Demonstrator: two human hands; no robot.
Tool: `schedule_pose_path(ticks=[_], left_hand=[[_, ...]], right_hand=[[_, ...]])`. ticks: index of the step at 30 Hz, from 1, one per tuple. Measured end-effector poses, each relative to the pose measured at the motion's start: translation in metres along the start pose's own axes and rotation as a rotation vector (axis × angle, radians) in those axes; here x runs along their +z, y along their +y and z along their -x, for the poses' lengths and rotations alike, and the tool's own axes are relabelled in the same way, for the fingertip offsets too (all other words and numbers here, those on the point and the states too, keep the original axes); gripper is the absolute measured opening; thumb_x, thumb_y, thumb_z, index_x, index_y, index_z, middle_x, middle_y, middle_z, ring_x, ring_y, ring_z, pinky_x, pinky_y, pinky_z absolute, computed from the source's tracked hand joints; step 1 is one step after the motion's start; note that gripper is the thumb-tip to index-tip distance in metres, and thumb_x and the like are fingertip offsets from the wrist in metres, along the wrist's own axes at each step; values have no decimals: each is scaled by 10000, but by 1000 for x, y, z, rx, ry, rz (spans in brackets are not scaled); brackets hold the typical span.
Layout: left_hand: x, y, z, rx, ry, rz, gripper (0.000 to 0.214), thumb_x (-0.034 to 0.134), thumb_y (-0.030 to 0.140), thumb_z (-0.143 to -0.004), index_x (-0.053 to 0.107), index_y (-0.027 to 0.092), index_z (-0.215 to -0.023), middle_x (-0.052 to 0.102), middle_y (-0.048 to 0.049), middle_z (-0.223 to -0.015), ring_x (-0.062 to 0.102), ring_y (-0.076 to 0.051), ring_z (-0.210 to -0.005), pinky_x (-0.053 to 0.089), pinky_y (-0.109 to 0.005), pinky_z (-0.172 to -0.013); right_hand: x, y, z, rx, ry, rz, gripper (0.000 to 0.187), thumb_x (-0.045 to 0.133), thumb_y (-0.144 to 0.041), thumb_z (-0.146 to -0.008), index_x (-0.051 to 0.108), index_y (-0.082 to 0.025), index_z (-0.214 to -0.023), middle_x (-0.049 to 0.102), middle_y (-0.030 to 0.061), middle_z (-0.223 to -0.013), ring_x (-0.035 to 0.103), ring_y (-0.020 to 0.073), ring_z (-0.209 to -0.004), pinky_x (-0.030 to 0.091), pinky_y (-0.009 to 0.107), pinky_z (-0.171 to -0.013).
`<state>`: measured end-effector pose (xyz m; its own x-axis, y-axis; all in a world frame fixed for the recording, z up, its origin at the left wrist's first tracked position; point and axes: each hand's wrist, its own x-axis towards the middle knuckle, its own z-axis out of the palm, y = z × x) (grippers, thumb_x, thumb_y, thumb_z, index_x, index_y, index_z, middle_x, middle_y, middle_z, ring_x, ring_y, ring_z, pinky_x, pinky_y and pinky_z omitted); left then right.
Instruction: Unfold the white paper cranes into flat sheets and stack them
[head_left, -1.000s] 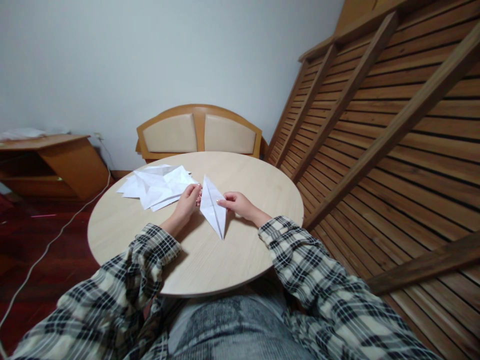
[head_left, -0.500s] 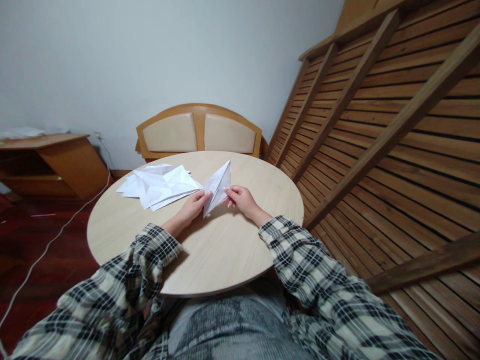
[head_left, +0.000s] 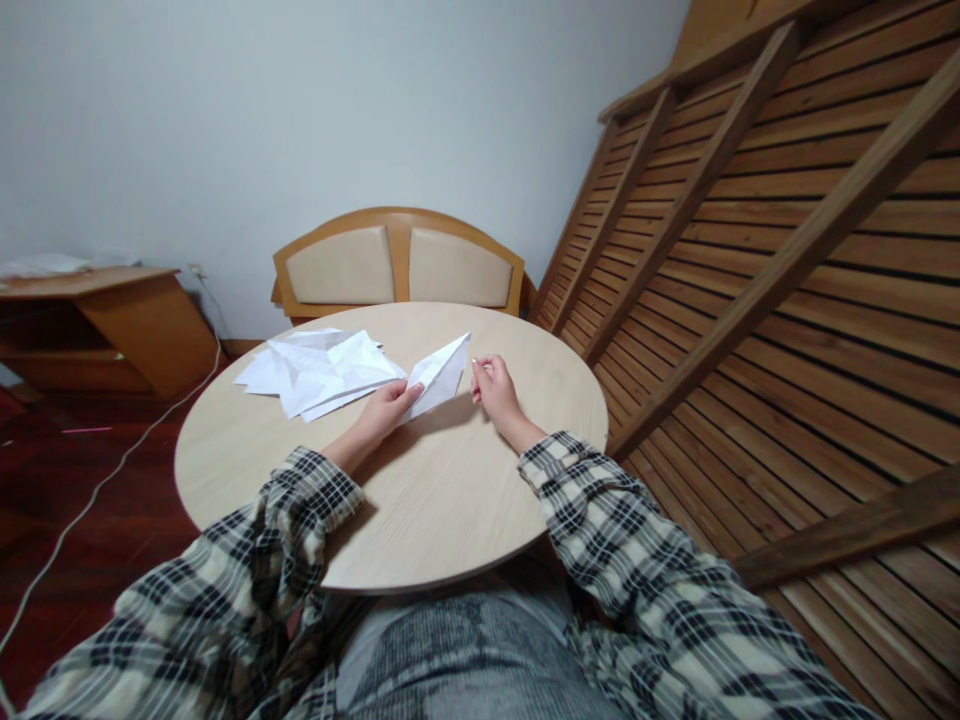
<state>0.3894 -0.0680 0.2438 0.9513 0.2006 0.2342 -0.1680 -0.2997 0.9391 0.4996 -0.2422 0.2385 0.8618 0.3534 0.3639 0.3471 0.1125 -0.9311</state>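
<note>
A folded sheet of white paper (head_left: pixel 442 376), pointed at its far right end, is held over the table. My left hand (head_left: pixel 391 405) pinches its near left side, thumb on top. Just right of the paper, and apart from it, is my right hand (head_left: pixel 496 392), its fingers curled in with nothing visible in them. Beside my left hand, a loose stack of creased white paper sheets (head_left: pixel 322 370) lies on the round pale wooden table (head_left: pixel 442 510).
Beyond the table stands a wooden headboard (head_left: pixel 409 265) with cream panels. Wooden slats (head_left: pixel 750 300) lean along the right side. At the left are a low wooden desk (head_left: pixel 150 330) and a white cable (head_left: pixel 112 475) running across the floor.
My right hand has let go of the folded paper and drawn slightly to the right. The paper has tilted over in my left hand, its tip lower and farther right.
</note>
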Motion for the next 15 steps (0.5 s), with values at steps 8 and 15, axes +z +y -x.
schedule_pose_path(ticks=[8,15], left_hand=[[-2,1,0,-17,0,-270,379,568,528,-814,573,175,-676,494,4,-590,373,-115,-533,262,-269,-497],[-6,2,-1,53,18,-468,441,571,528,-823,651,154,-1042,636,-50,-770,526,-166,-663,360,-296,-591]], right_hand=[[2,5,1,-159,46,75,357,541,-331,-914,388,-238,-1223,514,-41,-752,487,89,-511,389,208,-458],[0,4,2,-154,25,150,592,565,-217,-881,281,-217,-1400,547,-36,-724,499,111,-525,406,232,-485]])
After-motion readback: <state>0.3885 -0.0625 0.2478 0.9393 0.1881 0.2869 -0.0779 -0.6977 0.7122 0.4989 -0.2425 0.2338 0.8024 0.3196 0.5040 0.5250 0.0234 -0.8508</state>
